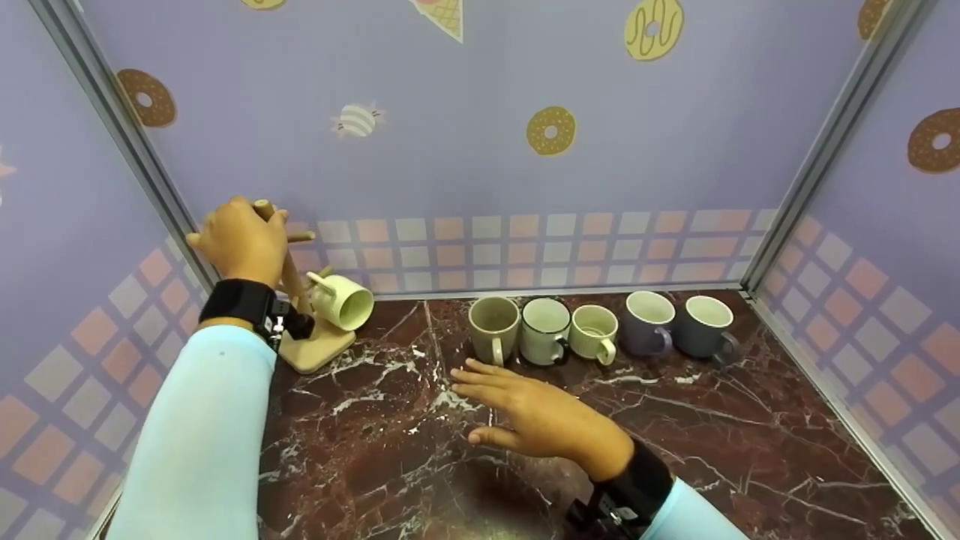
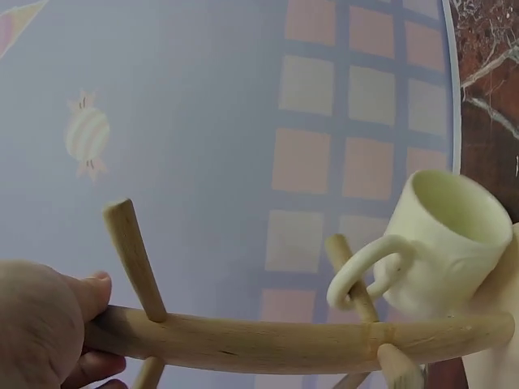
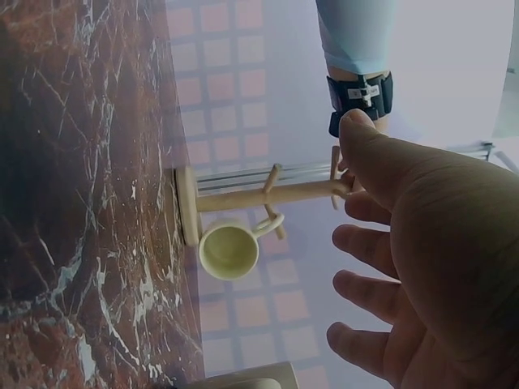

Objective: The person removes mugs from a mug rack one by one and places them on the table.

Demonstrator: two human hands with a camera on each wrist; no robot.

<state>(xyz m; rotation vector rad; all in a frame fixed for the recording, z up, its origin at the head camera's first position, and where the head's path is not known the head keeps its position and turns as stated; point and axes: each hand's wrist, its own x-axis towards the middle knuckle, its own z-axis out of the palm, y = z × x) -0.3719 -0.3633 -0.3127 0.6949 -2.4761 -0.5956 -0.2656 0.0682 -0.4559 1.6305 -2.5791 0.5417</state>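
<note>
At the left in the head view, my left hand (image 1: 244, 236) grips the top of a wooden mug tree (image 1: 291, 279). Its post (image 2: 251, 344) runs across the left wrist view, with the thumb and fingers around one end. A cream mug (image 1: 346, 301) hangs tilted by its handle on a lower peg (image 2: 339, 251), mouth facing outward. My right hand (image 1: 544, 412) hovers palm down over the table, fingers extended and holding nothing. Just beyond its fingertips stands a beige mug (image 1: 491, 324); in the right wrist view the fingers (image 3: 369, 292) are spread.
Right of the beige mug stand a white mug with a black rim (image 1: 544, 337), a small cream ribbed mug (image 1: 592, 337), a purple-grey mug (image 1: 645, 330) and a dark grey mug (image 1: 699, 334). Patterned walls (image 1: 480, 172) enclose the dark red marbled table (image 1: 390, 450).
</note>
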